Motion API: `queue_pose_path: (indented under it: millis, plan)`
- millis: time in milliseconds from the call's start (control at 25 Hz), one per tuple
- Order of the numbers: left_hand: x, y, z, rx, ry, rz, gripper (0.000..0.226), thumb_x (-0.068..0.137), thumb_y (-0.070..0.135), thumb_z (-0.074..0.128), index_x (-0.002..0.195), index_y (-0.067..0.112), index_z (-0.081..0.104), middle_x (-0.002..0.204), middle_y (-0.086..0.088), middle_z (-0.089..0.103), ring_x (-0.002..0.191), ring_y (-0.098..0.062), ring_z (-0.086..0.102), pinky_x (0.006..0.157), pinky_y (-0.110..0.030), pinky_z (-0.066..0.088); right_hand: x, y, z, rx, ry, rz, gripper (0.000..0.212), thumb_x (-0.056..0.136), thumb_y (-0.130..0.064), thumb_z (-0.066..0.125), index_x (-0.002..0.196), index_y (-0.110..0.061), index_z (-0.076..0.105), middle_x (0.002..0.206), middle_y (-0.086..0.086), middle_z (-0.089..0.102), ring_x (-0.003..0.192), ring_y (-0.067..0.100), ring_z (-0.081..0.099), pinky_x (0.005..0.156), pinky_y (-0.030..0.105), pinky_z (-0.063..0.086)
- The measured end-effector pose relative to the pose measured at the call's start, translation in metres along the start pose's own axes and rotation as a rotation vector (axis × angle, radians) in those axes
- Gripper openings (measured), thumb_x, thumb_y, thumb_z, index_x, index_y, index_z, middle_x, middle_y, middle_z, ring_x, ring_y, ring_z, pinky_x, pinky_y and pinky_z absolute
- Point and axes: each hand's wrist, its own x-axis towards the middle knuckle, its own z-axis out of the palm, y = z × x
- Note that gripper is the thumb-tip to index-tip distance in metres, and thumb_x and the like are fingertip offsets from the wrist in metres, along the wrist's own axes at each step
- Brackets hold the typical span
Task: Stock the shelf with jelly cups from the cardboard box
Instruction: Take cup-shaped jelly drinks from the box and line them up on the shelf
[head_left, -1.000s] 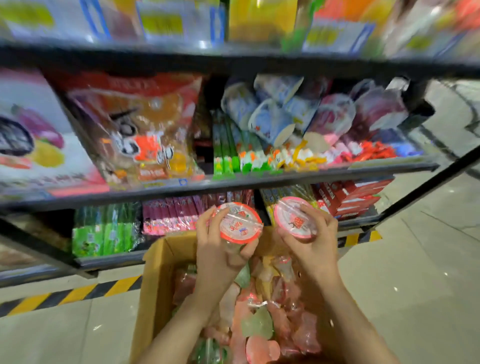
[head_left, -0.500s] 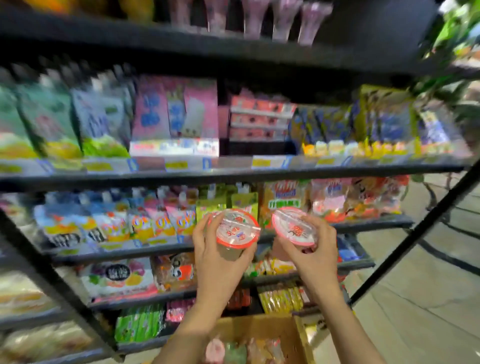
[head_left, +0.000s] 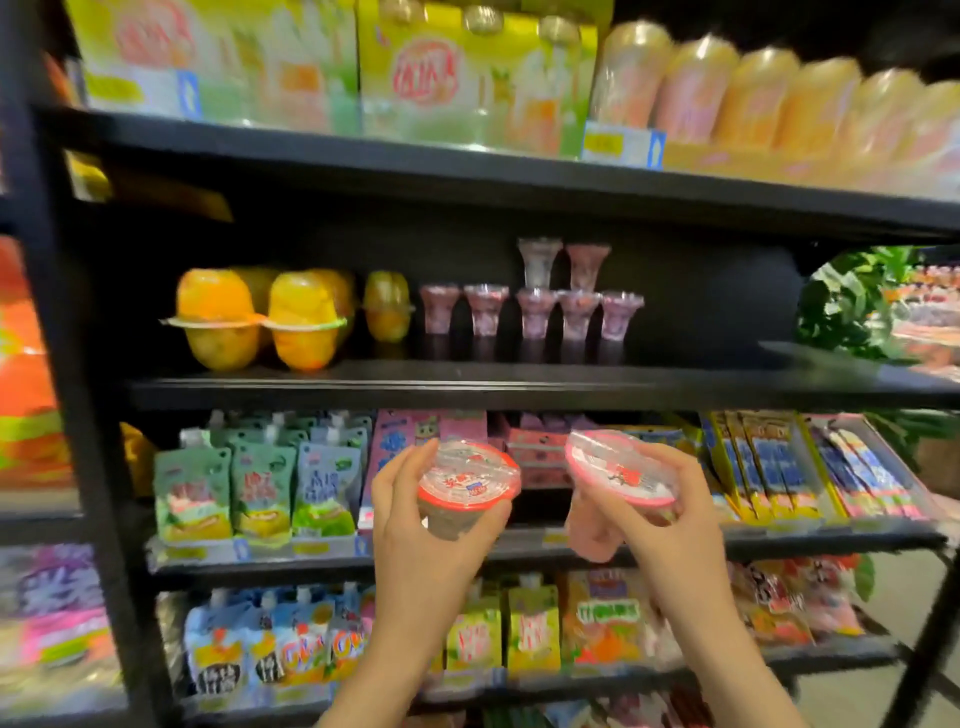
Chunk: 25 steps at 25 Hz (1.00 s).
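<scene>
Black shelves fill the background; left hand grips one jelly cup, right hand another cup.

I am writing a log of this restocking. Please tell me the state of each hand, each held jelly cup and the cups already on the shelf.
Left hand: grips a cup from below.
Red-rimmed jelly cup: sealed, held nearly upright.
Right hand: grips a cup.
Pink-rimmed jelly cup: sealed, tilted.
Small pink cups: standing on the shelf, two stacked on top.
Middle shelf: bare on its right part.
</scene>
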Motion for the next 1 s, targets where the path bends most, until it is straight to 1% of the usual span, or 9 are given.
queue_pose_path:
  millis: [120,320,400,480,560,720,840,920,1000]
  plan:
    - [0.038,0.023,-0.013,-0.058,0.057,0.02,0.071,0.055,0.055,0.072,0.118,0.044,0.042,0.124,0.013,0.038,0.116,-0.005,0.043,0.096,-0.027,0.039,0.032,-0.026,0.013,0.08,-0.017,-0.081,0.054,0.052,-0.058,0.075,0.101,-0.052,0.053,0.116,-0.011,0.054,0.106,0.005,0.056,0.085,0.032,0.05]
    - [0.101,0.035,-0.016,0.008,0.143,0.075,0.067,0.068,0.034,0.079,0.124,0.034,0.043,0.125,0.009,0.037,0.114,-0.007,0.041,0.092,-0.025,0.038,0.09,-0.047,0.038,0.159,-0.054,-0.14,0.057,0.054,-0.058,0.076,0.104,-0.042,0.055,0.113,-0.013,0.056,0.099,-0.001,0.058,0.077,0.022,0.05]
    - [0.123,0.034,-0.014,0.033,0.173,0.05,0.068,0.068,0.034,0.079,0.127,0.03,0.044,0.124,0.007,0.038,0.112,-0.008,0.041,0.094,-0.027,0.038,0.114,-0.049,0.049,0.146,-0.068,-0.143,0.064,0.051,-0.061,0.072,0.108,-0.037,0.053,0.115,-0.011,0.054,0.1,0.001,0.057,0.076,0.02,0.048]
    - [0.144,0.033,-0.011,0.068,0.179,0.052,0.069,0.068,0.038,0.079,0.127,0.029,0.044,0.122,0.006,0.039,0.108,-0.008,0.041,0.093,-0.027,0.039,0.137,-0.049,0.063,0.125,-0.09,-0.137,0.063,0.056,-0.057,0.074,0.111,-0.036,0.051,0.117,-0.009,0.052,0.101,0.002,0.054,0.077,0.021,0.048]
    - [0.164,0.026,-0.008,0.12,0.168,0.055,0.065,0.067,0.039,0.079,0.122,0.031,0.045,0.12,0.005,0.039,0.106,-0.009,0.043,0.093,-0.029,0.042,0.156,-0.044,0.08,0.094,-0.109,-0.115,0.059,0.061,-0.051,0.077,0.112,-0.036,0.05,0.119,-0.008,0.052,0.103,0.004,0.054,0.079,0.022,0.049]
    - [0.198,0.001,-0.002,0.133,0.096,0.052,0.054,0.065,0.045,0.079,0.108,0.036,0.049,0.115,0.003,0.041,0.105,-0.013,0.047,0.091,-0.033,0.047,0.175,-0.027,0.109,0.048,-0.104,-0.075,0.058,0.06,-0.053,0.079,0.108,-0.04,0.049,0.111,-0.015,0.053,0.098,-0.001,0.054,0.065,0.011,0.041]
    - [0.218,-0.021,0.002,0.146,0.028,0.062,0.054,0.062,0.05,0.08,0.104,0.035,0.051,0.115,0.003,0.047,0.106,-0.013,0.05,0.09,-0.035,0.049,0.183,-0.016,0.121,0.023,-0.083,-0.024,0.053,0.058,-0.055,0.079,0.1,-0.046,0.047,0.108,-0.016,0.052,0.096,0.0,0.054,0.066,0.012,0.041]
    - [0.233,-0.034,0.007,0.129,-0.023,0.05,0.054,0.061,0.05,0.081,0.103,0.036,0.05,0.116,0.001,0.05,0.107,-0.016,0.052,0.091,-0.04,0.049,0.189,-0.011,0.129,-0.012,-0.049,-0.006,0.048,0.058,-0.055,0.08,0.093,-0.045,0.048,0.101,-0.022,0.053,0.09,-0.006,0.053,0.063,0.01,0.039]
    - [0.241,-0.045,0.012,0.112,-0.049,0.018,0.056,0.061,0.051,0.08,0.105,0.037,0.049,0.12,-0.002,0.048,0.107,-0.016,0.052,0.089,-0.036,0.05,0.193,-0.006,0.133,-0.057,-0.037,-0.017,0.043,0.061,-0.052,0.08,0.089,-0.045,0.049,0.094,-0.026,0.053,0.084,-0.016,0.053,0.058,0.006,0.04]
